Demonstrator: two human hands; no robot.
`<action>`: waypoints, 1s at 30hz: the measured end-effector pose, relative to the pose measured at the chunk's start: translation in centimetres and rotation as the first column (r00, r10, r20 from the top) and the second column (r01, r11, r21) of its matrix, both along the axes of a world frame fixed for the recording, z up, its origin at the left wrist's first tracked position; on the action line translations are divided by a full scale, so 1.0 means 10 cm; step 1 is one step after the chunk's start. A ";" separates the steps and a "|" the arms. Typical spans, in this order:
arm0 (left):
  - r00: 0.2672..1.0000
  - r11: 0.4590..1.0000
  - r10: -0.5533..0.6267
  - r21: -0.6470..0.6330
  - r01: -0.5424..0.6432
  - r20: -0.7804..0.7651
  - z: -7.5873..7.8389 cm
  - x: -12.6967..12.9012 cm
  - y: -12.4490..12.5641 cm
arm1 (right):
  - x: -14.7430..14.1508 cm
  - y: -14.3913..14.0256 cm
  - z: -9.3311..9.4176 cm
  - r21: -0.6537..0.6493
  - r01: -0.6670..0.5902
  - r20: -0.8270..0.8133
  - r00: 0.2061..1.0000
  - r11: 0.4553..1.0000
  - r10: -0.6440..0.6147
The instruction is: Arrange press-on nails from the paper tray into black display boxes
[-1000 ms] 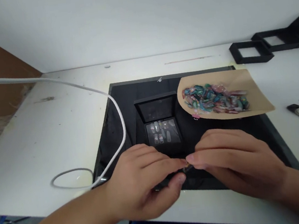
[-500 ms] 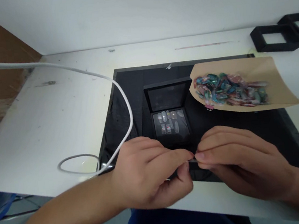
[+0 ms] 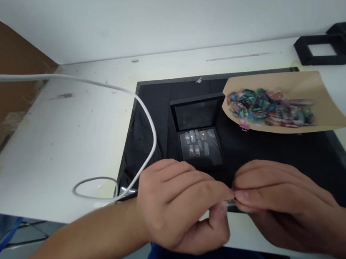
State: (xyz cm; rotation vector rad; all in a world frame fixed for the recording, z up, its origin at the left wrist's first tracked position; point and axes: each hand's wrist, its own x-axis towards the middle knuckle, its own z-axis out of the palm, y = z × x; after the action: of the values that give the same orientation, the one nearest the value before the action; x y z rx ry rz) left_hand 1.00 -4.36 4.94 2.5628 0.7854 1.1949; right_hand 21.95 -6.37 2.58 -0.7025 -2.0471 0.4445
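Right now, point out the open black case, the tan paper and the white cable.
Open black case point(image 3: 200, 162): head view, bare patch of its floor.
Tan paper point(image 3: 327, 106): head view, bare right end.
White cable point(image 3: 154, 134): head view, rightmost bend.

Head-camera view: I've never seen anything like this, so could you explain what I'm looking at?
There is no machine here: these are a person's bare hands, seen from a camera worn on their head, looking forward and down. The left hand and right hand meet, pinching a small piece too hidden to identify. Beyond them, on a black mat on a white table, stands an open black case holding clear, nail-shaped pieces. To its right, a tan holder bears a pile of colourful pieces. A white cable loops at left.
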 end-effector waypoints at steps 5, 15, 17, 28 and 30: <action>1.000 0.999 0.026 0.028 -0.026 0.010 -0.02 0.02 0.00 | -0.02 0.03 -0.02 -0.026 -0.011 -0.023 1.000 1.000 0.010; 0.997 0.996 0.064 -0.064 -0.066 -0.041 -0.01 0.02 -0.01 | -0.02 0.07 -0.05 -0.072 -0.042 -0.042 0.998 0.997 0.039; 0.998 0.994 0.062 -0.086 -0.064 -0.029 -0.01 0.03 -0.01 | -0.02 0.08 -0.03 -0.080 -0.034 -0.040 0.999 0.996 0.031; 1.000 0.977 -0.017 -0.213 0.021 0.019 -0.04 0.02 0.02 | -0.06 0.09 -0.05 -0.053 -0.004 -0.030 1.000 0.999 0.002; 1.000 0.972 -0.003 -0.234 0.006 0.012 -0.06 0.02 0.01 | -0.06 0.10 -0.07 -0.003 0.020 -0.024 1.000 1.000 -0.020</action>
State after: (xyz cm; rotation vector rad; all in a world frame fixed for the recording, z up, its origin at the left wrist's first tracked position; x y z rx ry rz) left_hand 1.20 -4.23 4.32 2.3625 0.8620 1.0455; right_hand 21.33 -5.39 1.91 -0.7151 -2.0160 0.4421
